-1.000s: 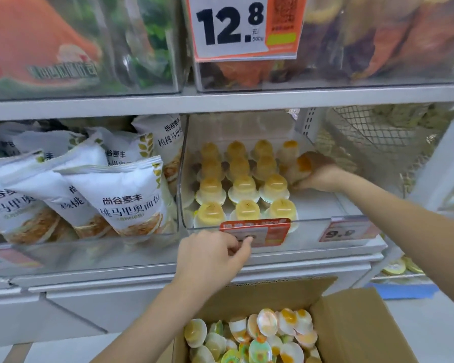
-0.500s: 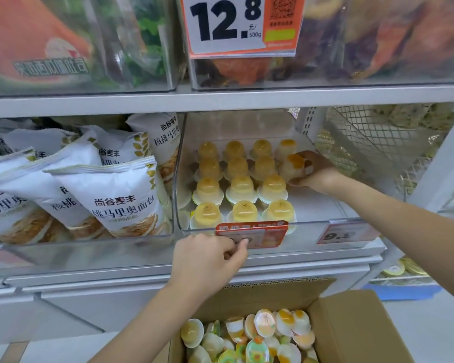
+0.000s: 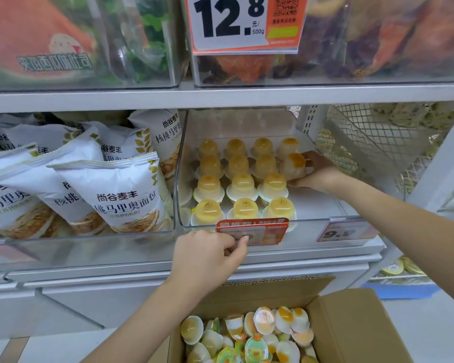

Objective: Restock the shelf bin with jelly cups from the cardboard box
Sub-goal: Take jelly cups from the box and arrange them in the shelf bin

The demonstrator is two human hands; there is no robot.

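Observation:
A clear shelf bin (image 3: 333, 205) holds several yellow jelly cups in rows, domes up. My right hand (image 3: 316, 170) reaches deep into the bin on its right side and grips one jelly cup (image 3: 292, 165) in the second row from the back, fourth column. My left hand (image 3: 211, 251) is at the bin's front edge, fingers curled on the lip beside the red price tag (image 3: 257, 230). The open cardboard box (image 3: 357, 326) sits below, with several loose jelly cups (image 3: 262, 334) inside.
White bread bags (image 3: 121, 195) fill the bin to the left. A wire mesh basket (image 3: 372, 142) stands right of the jelly bin. A big 12.8 price sign (image 3: 241, 22) hangs on the shelf above. The bin's right front floor is bare.
The right hand has set its jelly cup more upright and closer to the third column. The left hand stays on the bin's front edge.

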